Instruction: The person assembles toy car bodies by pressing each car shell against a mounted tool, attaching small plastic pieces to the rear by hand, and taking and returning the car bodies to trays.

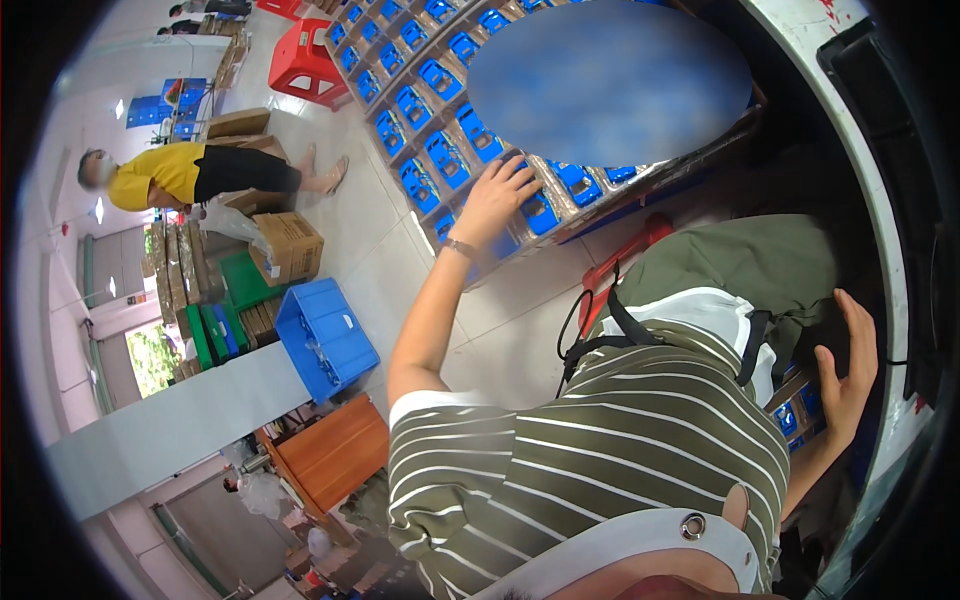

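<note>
My left hand [497, 198] reaches over a partitioned carton of blue plastic parts at the top of the view. Its fingers are stretched out and slightly apart, resting over a compartment beside a blue plastic part [541, 214]; nothing shows in its grip. Another blue part [480, 135] sits in its slot just beyond the fingertips. Down at the right, my right hand [852, 375] is raised beside the white table edge [893, 250], thumb apart from the fingers, holding nothing visible. A large blurred oval hides much of the carton.
More blue parts [786, 418] lie in a carton beneath my right arm. A red stool [308, 66], a blue crate [325, 338], a cardboard box [288, 247] and an orange-brown desk [332, 455] stand on the left. A person in a yellow shirt [160, 175] stands beyond.
</note>
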Action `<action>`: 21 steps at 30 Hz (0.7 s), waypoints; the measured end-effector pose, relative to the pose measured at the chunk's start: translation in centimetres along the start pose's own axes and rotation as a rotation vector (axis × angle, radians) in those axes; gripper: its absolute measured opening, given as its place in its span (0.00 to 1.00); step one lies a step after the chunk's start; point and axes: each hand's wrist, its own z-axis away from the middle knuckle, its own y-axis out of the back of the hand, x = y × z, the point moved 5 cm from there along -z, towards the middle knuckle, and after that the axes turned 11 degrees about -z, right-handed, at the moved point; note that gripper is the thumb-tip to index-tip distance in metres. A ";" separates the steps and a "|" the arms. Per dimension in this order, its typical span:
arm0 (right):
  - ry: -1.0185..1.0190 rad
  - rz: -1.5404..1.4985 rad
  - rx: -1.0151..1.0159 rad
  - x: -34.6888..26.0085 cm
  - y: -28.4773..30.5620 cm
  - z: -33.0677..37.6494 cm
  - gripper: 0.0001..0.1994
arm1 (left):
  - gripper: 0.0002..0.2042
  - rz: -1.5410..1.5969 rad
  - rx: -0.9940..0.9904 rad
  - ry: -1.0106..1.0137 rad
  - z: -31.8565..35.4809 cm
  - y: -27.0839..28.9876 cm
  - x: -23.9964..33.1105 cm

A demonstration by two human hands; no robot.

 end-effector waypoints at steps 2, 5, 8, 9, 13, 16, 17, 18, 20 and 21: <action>-0.020 -0.033 0.023 0.1 0.0 0.0 0.25 | 0.18 -0.006 -0.024 -0.053 -0.4 0.1 -0.4; -0.035 -0.060 0.076 0.1 0.4 0.5 0.24 | 0.17 -0.012 -0.176 -0.186 -2.6 1.4 -0.4; 0.010 -0.097 0.098 0.0 0.7 0.2 0.24 | 0.14 -0.158 -0.189 -0.392 -1.7 -0.5 -0.6; 0.008 -0.105 0.110 0.3 1.0 0.2 0.23 | 0.14 -0.103 -0.050 -0.423 -1.0 -0.5 -0.8; 0.054 -0.136 0.186 1.8 1.2 0.9 0.23 | 0.18 0.093 -0.157 -0.384 -0.6 0.6 -1.2; -0.007 -0.085 0.233 2.7 1.4 2.4 0.21 | 0.26 0.174 -0.238 -0.331 -1.5 2.2 -1.4; 0.013 -0.089 0.260 3.2 1.3 2.6 0.21 | 0.26 0.242 -0.224 -0.266 -1.7 3.3 -1.6; 0.019 -0.090 0.286 3.8 1.7 3.1 0.20 | 0.27 0.317 -0.220 -0.216 -2.0 5.0 -1.7; 0.073 -0.127 0.398 4.5 3.0 4.4 0.17 | 0.27 0.529 -0.308 0.061 -1.6 6.9 -3.0; 0.082 -0.130 0.485 4.4 4.7 5.8 0.14 | 0.28 0.557 -0.215 0.074 -1.6 8.0 -3.1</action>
